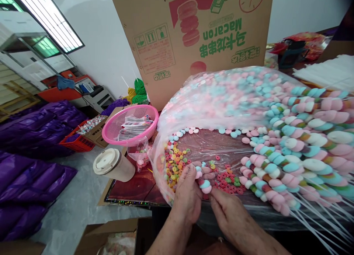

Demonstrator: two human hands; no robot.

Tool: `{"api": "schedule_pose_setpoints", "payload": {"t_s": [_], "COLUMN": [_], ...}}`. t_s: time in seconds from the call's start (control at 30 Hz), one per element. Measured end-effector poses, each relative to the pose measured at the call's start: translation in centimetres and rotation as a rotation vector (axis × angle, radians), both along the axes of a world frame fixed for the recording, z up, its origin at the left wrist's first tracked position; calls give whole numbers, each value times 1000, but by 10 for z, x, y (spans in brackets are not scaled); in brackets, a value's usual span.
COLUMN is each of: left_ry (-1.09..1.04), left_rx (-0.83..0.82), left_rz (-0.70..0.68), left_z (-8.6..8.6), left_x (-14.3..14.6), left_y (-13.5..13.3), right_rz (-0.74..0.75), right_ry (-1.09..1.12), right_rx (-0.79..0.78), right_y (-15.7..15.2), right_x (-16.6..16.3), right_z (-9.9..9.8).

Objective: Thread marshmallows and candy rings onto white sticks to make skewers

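My left hand [187,194] is closed in a pinch at the table's front edge, on a short stack of pink, blue and white candy discs [204,181]. My right hand [231,214] is closed just right of it, fingertips pointing at the bottom of that stack; I cannot make out what it pinches, perhaps a thin stick. Loose small ring candies [175,164] in many colours lie on clear plastic sheet [210,144] just beyond the left hand. A big pile of finished candy skewers [298,148] on white sticks lies to the right.
A large clear bag of pink and blue candies [221,96] lies behind. A pink basket [129,124] with wrappers, a lidded paper cup [112,164] and a "Macaron" carton [190,37] stand left and behind. Purple bags [30,137] cover the floor at left.
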State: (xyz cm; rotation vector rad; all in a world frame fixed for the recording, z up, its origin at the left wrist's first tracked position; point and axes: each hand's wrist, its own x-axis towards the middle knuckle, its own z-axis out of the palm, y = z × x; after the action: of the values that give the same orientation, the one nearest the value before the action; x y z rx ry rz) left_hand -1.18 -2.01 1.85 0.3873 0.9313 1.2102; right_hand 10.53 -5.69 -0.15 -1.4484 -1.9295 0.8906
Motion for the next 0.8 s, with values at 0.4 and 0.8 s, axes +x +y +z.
{"api": "schedule_pose_setpoints", "payload": {"t_s": [0.4,0.8], "left_ry": [-98,1918], "left_rx": [-32,425], "left_rz": [129,-479], "left_z": [-22,-12], "left_x": [41,-43], "left_y": [-23,65], "right_rz": [-24,-130], "right_ry": [-200,-127], "right_rx": [-97,126], "right_y": [-8,10], "right_x": [3,28], "right_z": [-28,-10]}}
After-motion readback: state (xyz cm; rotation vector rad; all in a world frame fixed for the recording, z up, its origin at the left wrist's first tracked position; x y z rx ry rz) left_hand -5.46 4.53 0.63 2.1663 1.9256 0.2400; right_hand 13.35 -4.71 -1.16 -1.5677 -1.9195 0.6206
